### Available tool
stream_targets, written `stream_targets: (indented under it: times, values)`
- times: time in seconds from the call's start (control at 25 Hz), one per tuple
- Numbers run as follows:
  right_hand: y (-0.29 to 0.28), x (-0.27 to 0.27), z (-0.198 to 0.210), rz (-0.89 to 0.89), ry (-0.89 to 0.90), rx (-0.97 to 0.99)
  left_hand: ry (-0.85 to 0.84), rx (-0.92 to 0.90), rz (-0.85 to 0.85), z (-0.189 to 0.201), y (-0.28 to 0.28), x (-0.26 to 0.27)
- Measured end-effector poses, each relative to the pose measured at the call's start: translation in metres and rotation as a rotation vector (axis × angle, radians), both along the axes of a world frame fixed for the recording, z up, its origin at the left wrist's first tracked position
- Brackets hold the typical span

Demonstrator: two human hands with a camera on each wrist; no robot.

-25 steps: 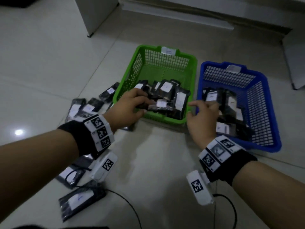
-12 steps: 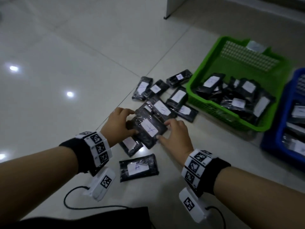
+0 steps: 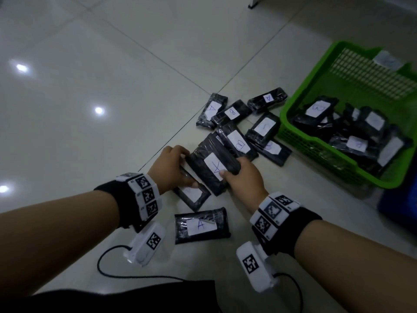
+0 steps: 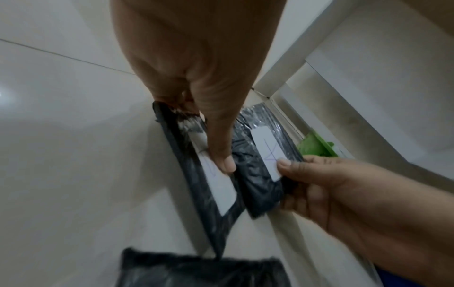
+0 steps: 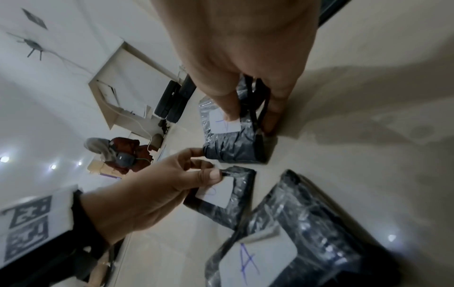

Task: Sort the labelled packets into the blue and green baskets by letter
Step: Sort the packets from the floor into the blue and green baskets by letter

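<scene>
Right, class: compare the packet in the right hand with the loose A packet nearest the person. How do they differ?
1. The held packet is gripped by the right hand; the loose packet lies free on the floor.
2. The held packet overlaps other packets; the loose one lies apart.
3. The held packet runs diagonally; the loose one lies roughly crosswise.

Both are black, plastic-wrapped, with a white label marked A.

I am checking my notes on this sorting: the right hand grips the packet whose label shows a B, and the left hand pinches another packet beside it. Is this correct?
Not quite: the label reads A, not B. The head view shows the right hand gripping that packet, thumb on its label. The rest holds: the left hand pinches another packet beside it.
</scene>
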State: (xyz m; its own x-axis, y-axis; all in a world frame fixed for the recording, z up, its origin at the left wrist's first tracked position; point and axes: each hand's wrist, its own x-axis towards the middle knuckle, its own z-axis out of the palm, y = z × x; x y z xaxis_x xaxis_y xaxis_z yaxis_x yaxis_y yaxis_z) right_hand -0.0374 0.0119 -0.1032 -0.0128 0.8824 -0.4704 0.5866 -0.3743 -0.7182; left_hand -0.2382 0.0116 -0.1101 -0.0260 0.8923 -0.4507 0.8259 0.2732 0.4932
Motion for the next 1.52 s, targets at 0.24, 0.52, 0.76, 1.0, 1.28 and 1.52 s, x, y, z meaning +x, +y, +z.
stream_targets:
  times: [0.24,0.52,0.76,1.0,1.28,1.52]
  values:
    - [0.019,0.020,0.010,-0.150,0.224,0.091,-0.227,-0.175,0.116,0.024,0.031,0.001]
    - [0.039,0.066,0.037,-0.461,0.511,0.165,-0.782,-0.192,0.351,0.059,0.058,0.060]
    - [0.051,0.124,0.079,-0.621,0.659,0.309,-0.863,-0.184,0.290,0.087,0.089,0.133]
    - [0.054,0.196,0.097,-0.836,0.709,0.387,-0.998,-0.110,0.248,0.098,0.111,0.223]
    - [0.037,0.271,0.081,-1.065,0.448,0.437,-0.718,0.302,0.058,0.064,0.132,0.299]
    - [0.019,0.329,0.057,-1.248,0.227,0.459,-0.039,0.538,-0.691,0.039,0.112,0.310]
